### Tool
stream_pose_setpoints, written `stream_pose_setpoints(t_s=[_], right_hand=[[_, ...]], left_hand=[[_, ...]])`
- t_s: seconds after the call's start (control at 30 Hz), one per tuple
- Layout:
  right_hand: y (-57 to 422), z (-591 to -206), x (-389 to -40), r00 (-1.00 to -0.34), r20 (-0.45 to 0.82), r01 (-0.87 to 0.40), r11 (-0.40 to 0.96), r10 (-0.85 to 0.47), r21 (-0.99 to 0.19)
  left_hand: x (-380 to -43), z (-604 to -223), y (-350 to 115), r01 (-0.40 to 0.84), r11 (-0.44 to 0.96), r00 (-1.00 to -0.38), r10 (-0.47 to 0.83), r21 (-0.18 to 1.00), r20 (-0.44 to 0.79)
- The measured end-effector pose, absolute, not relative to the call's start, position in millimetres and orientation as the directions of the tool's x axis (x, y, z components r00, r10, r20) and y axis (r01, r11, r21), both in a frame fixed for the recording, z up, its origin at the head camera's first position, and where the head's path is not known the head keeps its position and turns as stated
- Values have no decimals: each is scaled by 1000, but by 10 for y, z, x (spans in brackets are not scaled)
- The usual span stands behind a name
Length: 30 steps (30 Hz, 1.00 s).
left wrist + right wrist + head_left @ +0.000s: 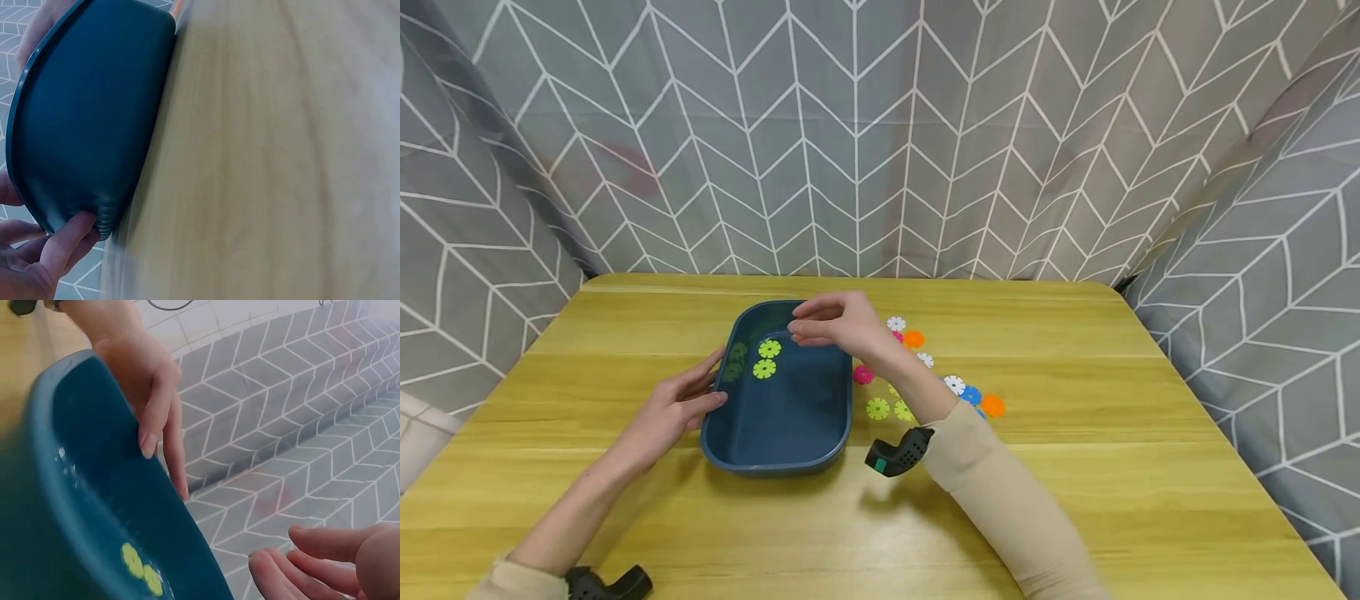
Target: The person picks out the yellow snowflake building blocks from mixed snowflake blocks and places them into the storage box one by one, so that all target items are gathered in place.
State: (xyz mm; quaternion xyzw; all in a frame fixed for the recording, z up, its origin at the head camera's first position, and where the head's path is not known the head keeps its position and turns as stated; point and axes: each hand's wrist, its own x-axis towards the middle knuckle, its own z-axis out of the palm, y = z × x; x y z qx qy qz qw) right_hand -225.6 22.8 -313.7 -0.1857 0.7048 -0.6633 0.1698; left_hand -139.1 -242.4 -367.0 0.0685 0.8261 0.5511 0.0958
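Over to the worktop [1150, 417], where the blue tub [797, 417] sits left of centre, and it's two pieces in: a pair of yellow-green discs [764, 368] lies close together on the tub's floor. No other colour shows inside. The left hand [662, 417] has the tub's side well in its grip, thumb over the rim and fingers against the outer wall. Above the tub's far right part hovers the right hand [846, 325], fingers loosely curved, a gap between thumb and fingertips in the right wrist view, and nothing visible between them.

And outside? Plenty on the worktop, just right of the tub! There are more yellow-green discs [877, 408] near its wall, with pink discs [862, 375], white discs [954, 385], orange discs [993, 406] and blue discs [971, 396] scattered beyond. The right forearm [917, 383] covers part of that spread, so a full count is out of reach. With far more pieces outside than in, this looks like early going: two down, at least three yellow-greens out there, and every other colour unplaced.
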Motion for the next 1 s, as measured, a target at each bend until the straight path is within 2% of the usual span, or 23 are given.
stream_pose_setpoints(t_s=[0.27, 0.67, 1.0], right_hand=[[605, -3207, -2212, -893, 75, -114, 61, -444, -992], [1091, -3349, -2196, -934, -2, -73, 197, -357, -978], [1472, -3475, -2168, -930, -61, -48, 285, -363, -957]], left_hand=[[-1401, -3662, -2412, -2, 408, -971, 219, 913, -100], [-1401, -3665, -2410, 1, 411, -971, 220, 912, -98], [-1399, -3655, -2412, 2, 422, -971, 216, 907, -99]])
